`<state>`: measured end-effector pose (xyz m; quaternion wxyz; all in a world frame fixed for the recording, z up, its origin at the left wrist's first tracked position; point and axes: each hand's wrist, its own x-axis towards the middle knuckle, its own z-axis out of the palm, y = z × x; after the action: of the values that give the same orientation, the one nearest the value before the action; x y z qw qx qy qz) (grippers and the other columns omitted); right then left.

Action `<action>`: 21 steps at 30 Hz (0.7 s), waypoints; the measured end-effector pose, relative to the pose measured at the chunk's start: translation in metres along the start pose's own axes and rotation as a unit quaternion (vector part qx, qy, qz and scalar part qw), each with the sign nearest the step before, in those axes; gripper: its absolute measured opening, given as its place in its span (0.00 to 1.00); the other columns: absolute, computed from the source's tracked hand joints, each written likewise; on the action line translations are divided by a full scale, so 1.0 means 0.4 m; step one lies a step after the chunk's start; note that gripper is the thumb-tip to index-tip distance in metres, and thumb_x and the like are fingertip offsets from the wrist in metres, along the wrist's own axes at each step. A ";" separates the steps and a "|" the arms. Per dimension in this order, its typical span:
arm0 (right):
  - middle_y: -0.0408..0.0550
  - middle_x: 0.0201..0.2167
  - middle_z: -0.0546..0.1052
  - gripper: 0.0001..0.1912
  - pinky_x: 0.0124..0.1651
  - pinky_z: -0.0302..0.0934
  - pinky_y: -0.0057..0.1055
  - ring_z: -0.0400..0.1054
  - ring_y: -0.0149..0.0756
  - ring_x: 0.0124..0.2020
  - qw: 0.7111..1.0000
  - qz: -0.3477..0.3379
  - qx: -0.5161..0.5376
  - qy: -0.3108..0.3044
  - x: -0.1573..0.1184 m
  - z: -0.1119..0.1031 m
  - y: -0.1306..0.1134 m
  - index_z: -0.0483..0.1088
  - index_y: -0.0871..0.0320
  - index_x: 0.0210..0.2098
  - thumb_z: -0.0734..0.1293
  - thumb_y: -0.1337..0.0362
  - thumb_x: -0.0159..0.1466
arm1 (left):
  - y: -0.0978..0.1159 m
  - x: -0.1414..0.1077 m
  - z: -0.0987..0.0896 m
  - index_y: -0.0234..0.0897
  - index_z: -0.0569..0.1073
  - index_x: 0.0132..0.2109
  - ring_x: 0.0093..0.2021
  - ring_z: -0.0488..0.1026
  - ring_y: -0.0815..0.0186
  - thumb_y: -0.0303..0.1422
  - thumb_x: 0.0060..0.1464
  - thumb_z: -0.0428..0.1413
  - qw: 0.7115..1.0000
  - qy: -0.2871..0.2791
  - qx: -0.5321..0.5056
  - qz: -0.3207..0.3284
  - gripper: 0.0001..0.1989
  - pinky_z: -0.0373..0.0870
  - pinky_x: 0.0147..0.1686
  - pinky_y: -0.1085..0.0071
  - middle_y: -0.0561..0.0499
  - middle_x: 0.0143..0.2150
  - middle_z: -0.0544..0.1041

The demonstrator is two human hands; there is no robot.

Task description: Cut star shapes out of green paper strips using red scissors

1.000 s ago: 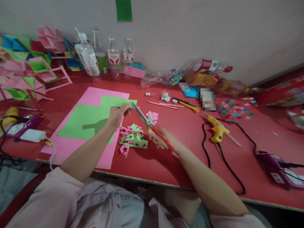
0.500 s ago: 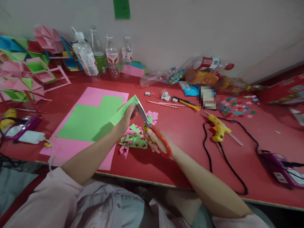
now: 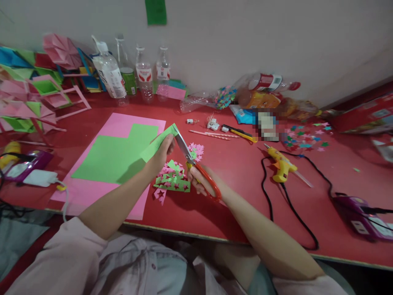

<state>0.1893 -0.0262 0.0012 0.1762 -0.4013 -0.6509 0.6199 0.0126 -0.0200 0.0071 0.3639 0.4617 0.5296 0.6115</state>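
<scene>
My left hand (image 3: 165, 149) is closed on a strip of green paper (image 3: 153, 147), holding it above the table. In my right hand (image 3: 198, 180) is a pair of scissors (image 3: 210, 180) with red handles, its blades at the upper end of the strip. Whether the blades have cut into the paper I cannot tell. Below my hands lie green and pink paper scraps (image 3: 172, 184) with star-shaped holes. Small pink and green paper stars (image 3: 196, 151) are piled just behind the scissors.
Green paper (image 3: 104, 157) lies on a pink sheet (image 3: 118, 125) to the left. A yellow glue gun (image 3: 282, 166) with a black cord sits at right. Bottles (image 3: 144, 78) stand along the wall. Paper lanterns (image 3: 24, 94) crowd the far left; a yellow cutter knife (image 3: 242, 134) lies behind.
Almost nothing differs. The whole view has shifted very slightly; both hands keep the same hold on the green strip and the scissors.
</scene>
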 end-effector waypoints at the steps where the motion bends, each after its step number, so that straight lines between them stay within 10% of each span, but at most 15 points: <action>1: 0.32 0.10 0.56 0.27 0.17 0.55 0.24 0.50 0.22 0.09 1.000 -0.004 0.005 -0.001 0.001 0.000 0.002 0.60 0.56 0.26 0.58 0.37 0.59 | -0.004 0.001 0.000 0.38 0.61 0.20 0.20 0.57 0.74 0.45 0.56 0.49 1.000 0.001 -0.004 0.000 0.22 0.60 0.24 0.74 0.57 0.17 0.59; 21: 0.31 0.08 0.54 0.26 0.13 0.52 0.23 0.49 0.22 0.07 0.997 0.034 0.058 0.024 0.001 0.039 0.002 0.56 0.55 0.24 0.57 0.39 0.61 | -0.026 -0.004 0.017 0.38 0.60 0.20 0.21 0.57 0.73 0.48 0.56 0.48 0.999 -0.013 -0.042 0.021 0.23 0.58 0.24 0.72 0.56 0.18 0.59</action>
<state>0.1779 -0.0365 -0.0025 0.1940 -0.4272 -0.5950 0.6525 0.0191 -0.0175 -0.0033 0.3769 0.4651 0.4884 0.6349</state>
